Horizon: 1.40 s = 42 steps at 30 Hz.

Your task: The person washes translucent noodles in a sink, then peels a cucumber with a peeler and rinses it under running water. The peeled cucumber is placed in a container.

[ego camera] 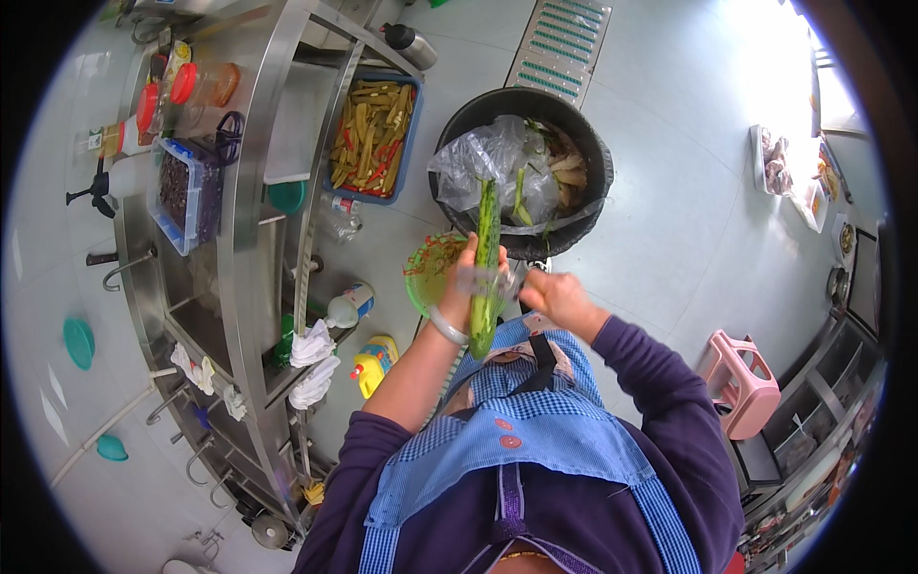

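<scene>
A long, partly peeled cucumber (pixel 486 251) stands lengthwise in front of me, and my left hand (pixel 461 283) grips it from the left, with a pale bangle on the wrist. My right hand (pixel 563 298) is closed on the handle of a motion-blurred tool, probably a peeler (pixel 495 282), whose head lies across the cucumber. Beyond the cucumber's far end is a black tub (pixel 606 172) holding clear plastic bags (pixel 477 154) and vegetable scraps. A green basin (pixel 423 287) with red and green bits sits left of my left hand, partly hidden by it.
A blue tray (pixel 410 151) of brownish pickled vegetables, a steel flask (pixel 412 46) and a yellow bottle (pixel 375 364) stand on the left. The steel shelving (pixel 247 215) runs along that side. A pink stool (pixel 749 387) is at right, and a drain grate (pixel 559 43) lies beyond the tub.
</scene>
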{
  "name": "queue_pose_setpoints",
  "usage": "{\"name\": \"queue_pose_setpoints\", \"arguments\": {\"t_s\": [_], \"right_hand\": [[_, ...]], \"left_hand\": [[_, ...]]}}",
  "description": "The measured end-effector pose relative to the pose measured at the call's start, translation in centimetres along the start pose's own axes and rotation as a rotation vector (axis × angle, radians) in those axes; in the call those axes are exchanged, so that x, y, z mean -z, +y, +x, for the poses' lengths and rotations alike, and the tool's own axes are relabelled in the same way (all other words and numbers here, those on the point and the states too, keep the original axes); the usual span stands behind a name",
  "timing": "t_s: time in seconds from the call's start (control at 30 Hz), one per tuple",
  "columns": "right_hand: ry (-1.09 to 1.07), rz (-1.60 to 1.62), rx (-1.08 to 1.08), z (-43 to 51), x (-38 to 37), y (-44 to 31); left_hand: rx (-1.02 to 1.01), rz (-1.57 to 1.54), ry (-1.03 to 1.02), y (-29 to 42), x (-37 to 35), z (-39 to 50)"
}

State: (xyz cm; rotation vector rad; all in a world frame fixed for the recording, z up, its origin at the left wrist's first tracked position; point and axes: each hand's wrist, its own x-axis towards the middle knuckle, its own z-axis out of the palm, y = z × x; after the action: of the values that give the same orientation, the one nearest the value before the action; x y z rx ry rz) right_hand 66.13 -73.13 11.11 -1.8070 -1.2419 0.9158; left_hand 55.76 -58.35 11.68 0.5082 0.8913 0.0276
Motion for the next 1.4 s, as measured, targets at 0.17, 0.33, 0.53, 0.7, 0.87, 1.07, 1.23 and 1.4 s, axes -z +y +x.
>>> {"name": "queue_pose_setpoints", "arguments": {"t_s": [0.17,0.33,0.53,0.7,0.87,1.07,1.23,1.4], "right_hand": [[0.102,-0.070,-0.051,2.6,0.9,4.3],[0.188,-0.218,-0.380,5.4,2.5,9.2],[0.234,0.626,-0.374,4.7,-1.4,4.8],[0.148,1.123,-0.565,5.1,-2.4,1.3],[0.150,1.131,-0.621,5.5,-1.4,3.7],[0.589,-0.055,-0.017,5.4,0.3,7.3],[-0.069,0.227,-0.211,1.8,1.5,3.4],[-0.239,0.136,-0.076,-1.8,1.4,-1.7]], "left_hand": [[0.125,0.010,0.030,-0.3,-0.4,-0.7],[0.211,-0.062,-0.055,-0.6,0.0,-1.2],[0.121,0.273,0.180,-0.6,0.0,-0.3],[-0.008,0.331,0.086,-0.9,-0.8,-0.1],[0.015,0.278,0.023,-0.5,0.1,-0.3],[0.010,-0.038,0.141,0.1,0.9,0.6],[0.089,-0.209,0.056,1.2,1.9,1.6],[0.023,-0.329,-0.049,0.5,1.7,2.0]]}}
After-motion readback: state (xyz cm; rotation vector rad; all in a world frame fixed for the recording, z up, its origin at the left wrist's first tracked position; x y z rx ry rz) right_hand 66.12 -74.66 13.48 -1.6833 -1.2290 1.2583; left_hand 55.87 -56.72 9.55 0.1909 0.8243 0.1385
